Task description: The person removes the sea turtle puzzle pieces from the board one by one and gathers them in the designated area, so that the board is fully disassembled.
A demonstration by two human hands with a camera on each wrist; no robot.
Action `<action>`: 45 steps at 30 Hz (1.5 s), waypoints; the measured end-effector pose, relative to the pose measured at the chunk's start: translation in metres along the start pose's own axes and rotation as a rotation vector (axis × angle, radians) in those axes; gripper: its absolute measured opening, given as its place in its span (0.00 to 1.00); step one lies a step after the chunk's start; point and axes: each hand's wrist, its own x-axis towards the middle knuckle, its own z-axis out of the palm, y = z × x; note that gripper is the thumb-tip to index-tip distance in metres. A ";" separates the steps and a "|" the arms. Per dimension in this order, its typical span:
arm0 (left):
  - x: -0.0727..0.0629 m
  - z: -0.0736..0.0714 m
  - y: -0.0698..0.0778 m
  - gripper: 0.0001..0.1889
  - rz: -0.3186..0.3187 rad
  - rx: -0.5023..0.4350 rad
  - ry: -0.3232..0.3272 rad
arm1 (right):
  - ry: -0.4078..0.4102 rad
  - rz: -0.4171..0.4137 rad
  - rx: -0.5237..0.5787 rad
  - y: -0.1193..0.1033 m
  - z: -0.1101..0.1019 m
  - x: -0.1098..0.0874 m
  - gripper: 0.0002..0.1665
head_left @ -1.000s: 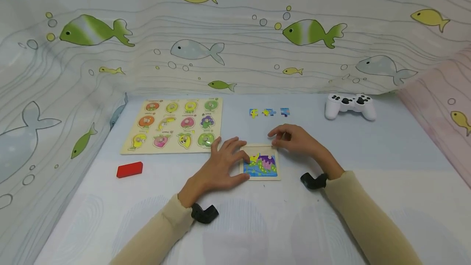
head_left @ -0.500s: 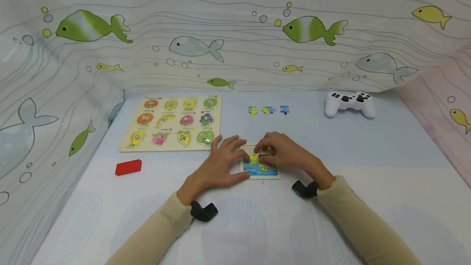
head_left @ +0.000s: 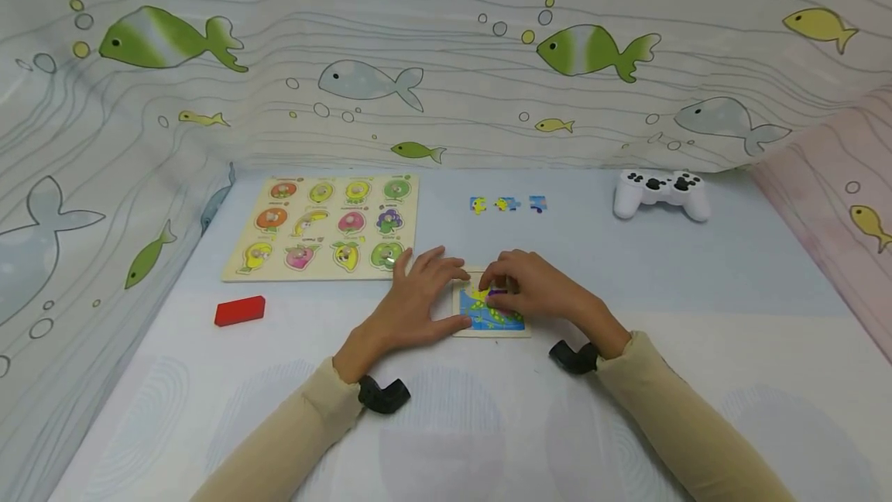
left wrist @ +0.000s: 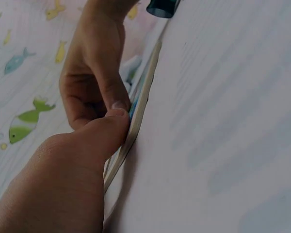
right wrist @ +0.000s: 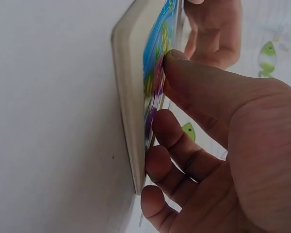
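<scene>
A small wooden jigsaw board with a blue, yellow and purple picture lies between my hands. My left hand holds its left side, thumb at the lower corner and fingers spread to the upper one. In the left wrist view that thumb sits right at the board's edge. With curled fingers my right hand pinches at a purple jigsaw piece in the upper part of the picture, mostly covering it. The right wrist view shows the thumb on the picture, other fingertips along the edge.
Three loose jigsaw pieces lie in a row behind the board. At back left is a fruit peg puzzle, with a red block in front of it. A white game controller lies at back right.
My right hand has moved left from beyond the board's upper right corner onto the picture, its fingers drawn in. The left index finger has pulled back from the picture to the board's upper edge.
</scene>
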 end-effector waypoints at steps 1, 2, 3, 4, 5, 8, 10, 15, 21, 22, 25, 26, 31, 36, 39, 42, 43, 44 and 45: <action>0.000 0.000 0.000 0.33 -0.011 0.013 0.003 | 0.002 -0.002 0.000 0.000 0.000 0.000 0.10; 0.000 -0.001 0.000 0.36 -0.022 0.026 0.005 | 0.004 -0.006 0.000 0.000 0.000 0.000 0.10; 0.000 -0.001 0.000 0.38 -0.034 0.038 0.005 | 0.004 -0.008 -0.002 0.000 0.000 0.000 0.11; 0.000 -0.001 0.000 0.40 -0.044 0.051 0.003 | 0.004 -0.011 -0.002 0.000 0.001 0.000 0.12; -0.001 -0.001 0.000 0.42 -0.053 0.058 -0.002 | 0.004 -0.013 -0.001 -0.001 0.001 0.000 0.13; -0.001 -0.001 0.000 0.43 -0.071 0.084 -0.021 | 0.000 -0.017 -0.003 -0.002 0.002 0.000 0.15; -0.001 -0.001 0.000 0.43 -0.078 0.094 -0.030 | -0.001 -0.028 0.000 -0.003 0.002 0.000 0.16; -0.002 -0.001 -0.001 0.43 -0.076 0.110 -0.018 | -0.004 -0.051 0.002 -0.005 0.002 -0.001 0.16; -0.002 0.000 -0.003 0.42 -0.070 0.114 -0.008 | -0.008 -0.052 0.005 -0.005 0.001 -0.001 0.17; -0.002 0.000 -0.003 0.42 -0.072 0.113 -0.009 | -0.008 -0.054 0.007 -0.005 0.001 -0.001 0.17; -0.002 -0.001 -0.003 0.43 -0.076 0.101 -0.012 | -0.010 -0.052 0.015 -0.006 0.001 -0.001 0.16; -0.002 -0.001 -0.003 0.43 -0.077 0.099 -0.013 | -0.011 -0.050 0.018 -0.006 0.001 -0.001 0.16; -0.002 -0.001 -0.002 0.43 -0.079 0.095 -0.020 | -0.015 -0.039 0.024 -0.007 0.002 -0.002 0.16; -0.002 0.000 -0.002 0.43 -0.080 0.104 -0.025 | -0.011 -0.035 0.030 -0.006 0.002 -0.002 0.16; -0.001 0.000 -0.002 0.43 -0.083 0.101 -0.029 | -0.008 -0.033 0.038 -0.006 0.002 -0.002 0.16; -0.001 0.001 -0.002 0.43 -0.085 0.092 -0.030 | -0.008 -0.030 0.042 -0.006 0.002 -0.002 0.16; -0.001 0.000 -0.002 0.42 -0.085 0.089 -0.030 | -0.008 -0.029 0.042 -0.006 0.002 -0.002 0.16; -0.001 0.000 -0.002 0.42 -0.085 0.088 -0.029 | -0.008 -0.028 0.043 -0.006 0.002 -0.002 0.16; -0.001 0.000 -0.002 0.42 -0.083 0.087 -0.027 | -0.007 -0.028 0.044 -0.006 0.002 -0.002 0.16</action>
